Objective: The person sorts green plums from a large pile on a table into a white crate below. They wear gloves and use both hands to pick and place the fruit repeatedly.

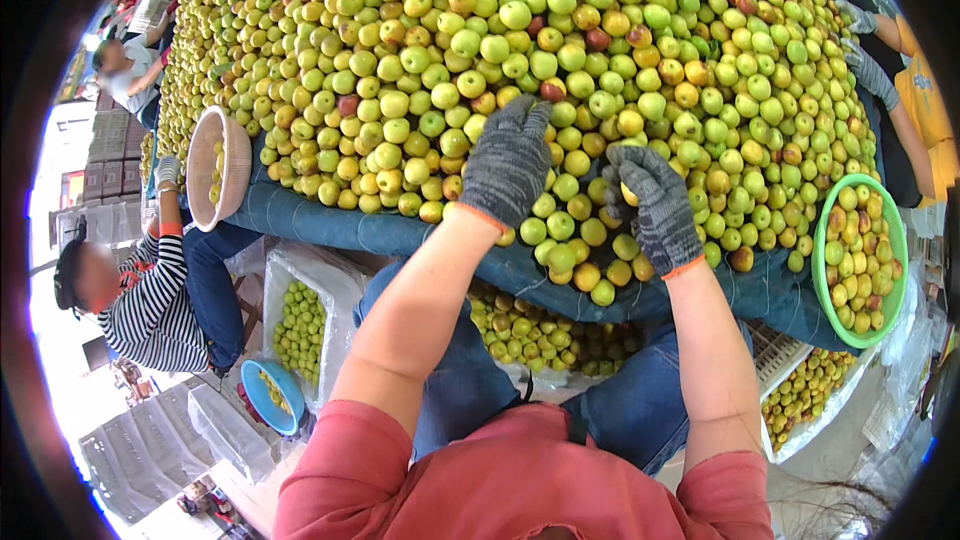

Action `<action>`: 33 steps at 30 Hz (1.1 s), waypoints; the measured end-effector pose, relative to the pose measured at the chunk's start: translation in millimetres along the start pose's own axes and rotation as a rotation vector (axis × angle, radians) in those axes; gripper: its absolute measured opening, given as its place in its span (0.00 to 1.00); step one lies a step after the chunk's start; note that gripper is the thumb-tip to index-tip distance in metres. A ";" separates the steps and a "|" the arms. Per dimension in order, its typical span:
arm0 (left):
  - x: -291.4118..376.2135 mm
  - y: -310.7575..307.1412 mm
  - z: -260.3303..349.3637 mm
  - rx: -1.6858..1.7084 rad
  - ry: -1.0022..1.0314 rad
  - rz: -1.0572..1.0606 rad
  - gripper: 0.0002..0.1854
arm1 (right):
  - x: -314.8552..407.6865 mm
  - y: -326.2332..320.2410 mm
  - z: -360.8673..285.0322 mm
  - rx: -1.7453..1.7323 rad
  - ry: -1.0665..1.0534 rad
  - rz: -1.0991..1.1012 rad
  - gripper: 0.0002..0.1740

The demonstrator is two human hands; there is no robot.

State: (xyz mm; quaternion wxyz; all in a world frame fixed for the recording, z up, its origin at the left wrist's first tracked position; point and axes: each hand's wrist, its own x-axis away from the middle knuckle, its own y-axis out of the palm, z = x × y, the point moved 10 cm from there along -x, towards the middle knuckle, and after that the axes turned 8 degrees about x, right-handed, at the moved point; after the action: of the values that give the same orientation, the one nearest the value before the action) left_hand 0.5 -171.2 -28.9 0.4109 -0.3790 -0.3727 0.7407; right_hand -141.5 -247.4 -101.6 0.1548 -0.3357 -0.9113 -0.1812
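Observation:
A wide heap of green and yellow jujubes (pixel 420 60), some blotched red-brown, covers the sloping surface before me. My left hand (pixel 508 165), in a dark grey knitted glove with an orange cuff, lies on the heap. Its fingertips reach beside a red jujube (pixel 553 91), and what is under the palm is hidden. To its right, my right hand (pixel 651 206), gloved the same way, is curled around a yellowish jujube (pixel 628 196) that shows between thumb and fingers. Several loose jujubes (pixel 577 249) lie between my hands, down to the padded blue cloth edge (pixel 337 231).
At right a green basket (pixel 819 262) holds reddish jujubes; at left sits a pinkish basket (pixel 238 172). Below the edge are a lined crate (pixel 289 259), a blue basin (pixel 289 420) and a right-hand crate (pixel 776 360). Co-workers sit left (pixel 161 307) and right (pixel 926 105).

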 end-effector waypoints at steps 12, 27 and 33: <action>-14.0 10.7 34.6 0.588 -0.059 -0.123 0.18 | -7.5 32.8 -7.1 -0.471 0.143 -0.291 0.28; 5.1 39.3 -33.2 -0.092 -0.068 -0.387 0.21 | -1.8 37.7 -39.1 0.656 -0.276 -0.143 0.10; 1.8 41.2 -36.4 -0.201 -0.248 -0.531 0.32 | 49.5 99.2 -13.5 1.362 -0.504 -0.522 0.20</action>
State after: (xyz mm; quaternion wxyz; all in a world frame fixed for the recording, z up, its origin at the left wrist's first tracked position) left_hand 18.0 -176.8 -80.8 0.5019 -0.2136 -0.5775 0.6074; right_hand -109.1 -155.4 -47.2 0.0675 0.0283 -0.8791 0.4710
